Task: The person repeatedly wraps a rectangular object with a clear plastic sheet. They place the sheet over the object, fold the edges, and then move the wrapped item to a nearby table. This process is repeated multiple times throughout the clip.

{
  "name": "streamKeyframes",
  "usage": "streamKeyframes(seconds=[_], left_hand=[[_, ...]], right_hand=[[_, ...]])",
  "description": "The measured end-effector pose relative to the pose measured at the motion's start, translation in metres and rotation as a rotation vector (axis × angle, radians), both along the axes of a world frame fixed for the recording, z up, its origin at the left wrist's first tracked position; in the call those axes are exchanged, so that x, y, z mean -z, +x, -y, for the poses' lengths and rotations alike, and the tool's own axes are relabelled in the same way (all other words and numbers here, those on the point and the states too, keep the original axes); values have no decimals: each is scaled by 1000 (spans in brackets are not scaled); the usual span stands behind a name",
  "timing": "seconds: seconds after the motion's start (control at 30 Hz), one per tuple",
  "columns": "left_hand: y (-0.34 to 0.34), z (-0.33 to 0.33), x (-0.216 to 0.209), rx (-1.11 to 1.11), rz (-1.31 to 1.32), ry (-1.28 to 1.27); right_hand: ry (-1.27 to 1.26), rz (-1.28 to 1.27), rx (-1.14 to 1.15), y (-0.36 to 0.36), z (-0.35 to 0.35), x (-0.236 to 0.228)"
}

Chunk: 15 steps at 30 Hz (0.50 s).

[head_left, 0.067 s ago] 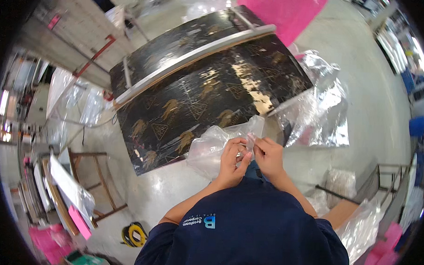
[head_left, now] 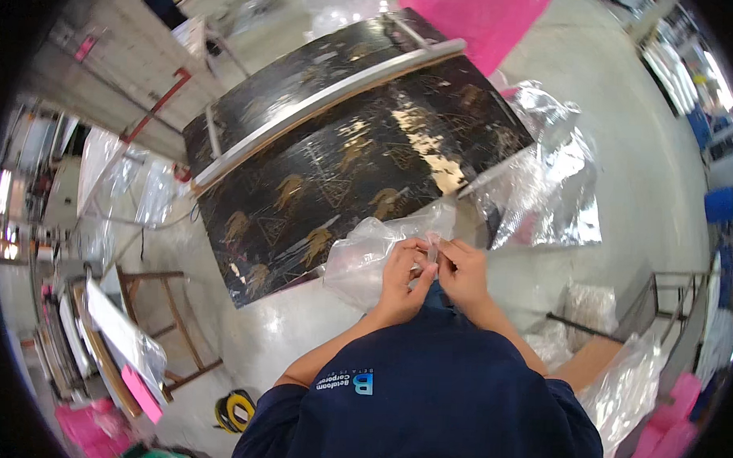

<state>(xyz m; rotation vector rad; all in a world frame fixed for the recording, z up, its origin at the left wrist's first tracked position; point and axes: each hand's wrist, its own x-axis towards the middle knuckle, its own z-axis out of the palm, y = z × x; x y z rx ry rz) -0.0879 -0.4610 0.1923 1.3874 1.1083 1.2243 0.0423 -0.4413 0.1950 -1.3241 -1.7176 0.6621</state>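
Note:
A clear plastic bag (head_left: pixel 364 257) hangs from my fingers at the near edge of a black worktable (head_left: pixel 304 170). My left hand (head_left: pixel 405 279) pinches part of the bag between thumb and fingers. Close against it, my right hand (head_left: pixel 464 273) grips the same plastic with bent fingers. The two sets of fingertips nearly meet, and a narrow folded strip of plastic stands up between them. The rest of the bag spreads out to the left of my hands, partly over the table's edge. A long metal bar (head_left: pixel 330 102) runs across the scuffed tabletop.
Silvery sheeting (head_left: pixel 554 183) hangs off the table's right side, and pink sheeting (head_left: pixel 479 23) lies beyond it. A brown metal frame (head_left: pixel 173 327) stands at the left, near a yellow and black coil (head_left: pixel 235 410). Clear plastic wrap (head_left: pixel 627 391) lies at the right.
The view has shifted slightly, so the table sits a little further left. Both hands keep their hold on the bag, with small finger movement.

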Motion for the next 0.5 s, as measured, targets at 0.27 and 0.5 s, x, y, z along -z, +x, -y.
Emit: streamKeyframes(seconds=[0.27, 0.5], left_hand=[[18, -4, -8, 455, -127, 157], [62, -79, 22, 1236, -578, -212]], right_hand=[[-107, -128, 132, 64, 61, -15], [92, -144, -31, 145, 88, -78]])
